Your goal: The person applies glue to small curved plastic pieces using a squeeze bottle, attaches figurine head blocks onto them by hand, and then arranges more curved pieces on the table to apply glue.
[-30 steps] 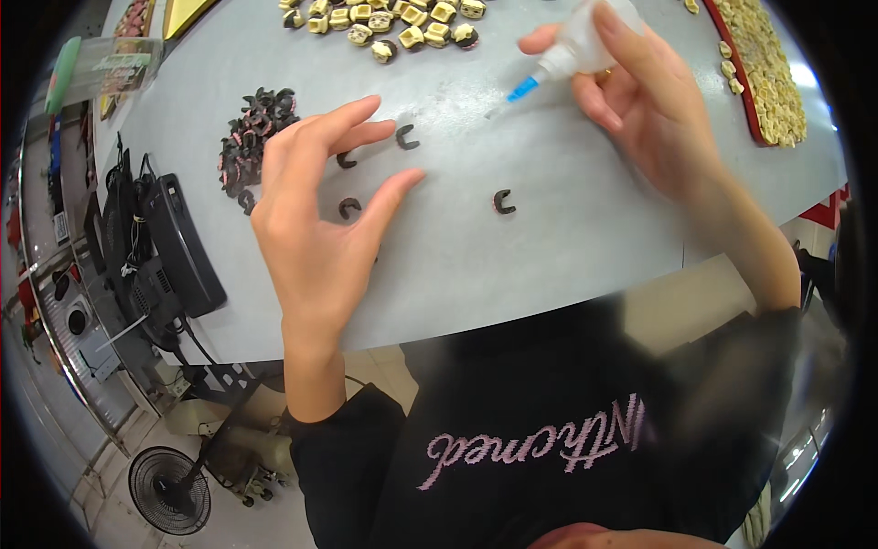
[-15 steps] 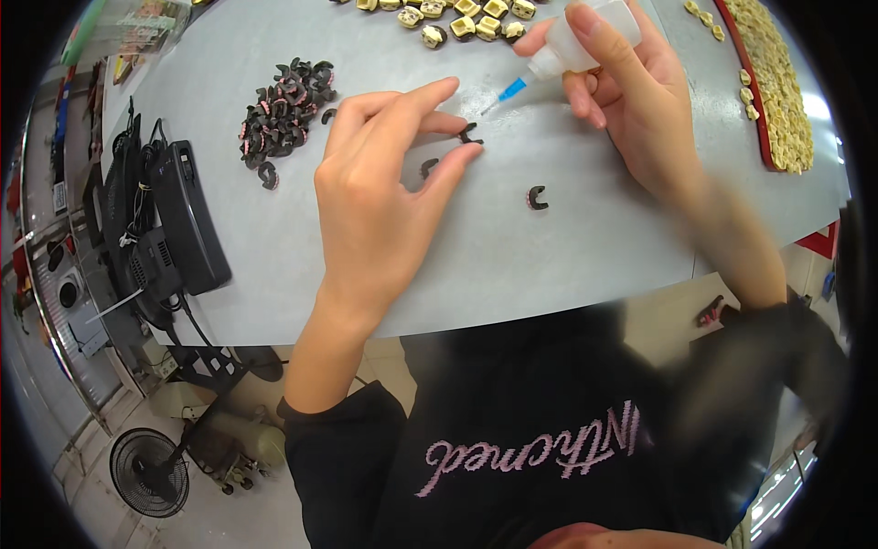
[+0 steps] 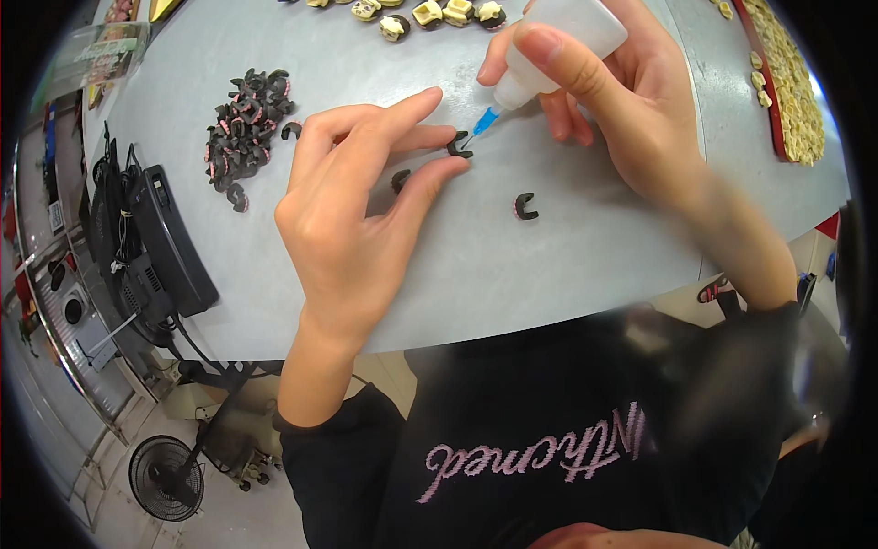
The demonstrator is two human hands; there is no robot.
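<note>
Between the thumb and a fingertip of my left hand is a small black C-shaped piece, pinched above the table. My right hand grips a white squeeze bottle, tipped down to the left. Its blue needle tip reaches to the inner side of the pinched piece; whether it touches, I cannot tell. A second C-shaped piece, pink along its outer edge, lies on the table in front of the hands. Another dark piece shows partly behind my left thumb.
Left of my left hand is a heap of black-and-pink C-shaped pieces. Small cream-and-black parts lie along the far side. A red-edged tray of cream pieces stands at the right. A black power adapter with cables sits on the left edge.
The bottle's needle tip has come down and left to the pinched piece. My head view has shifted a little, so the heap and table appear moved left.
</note>
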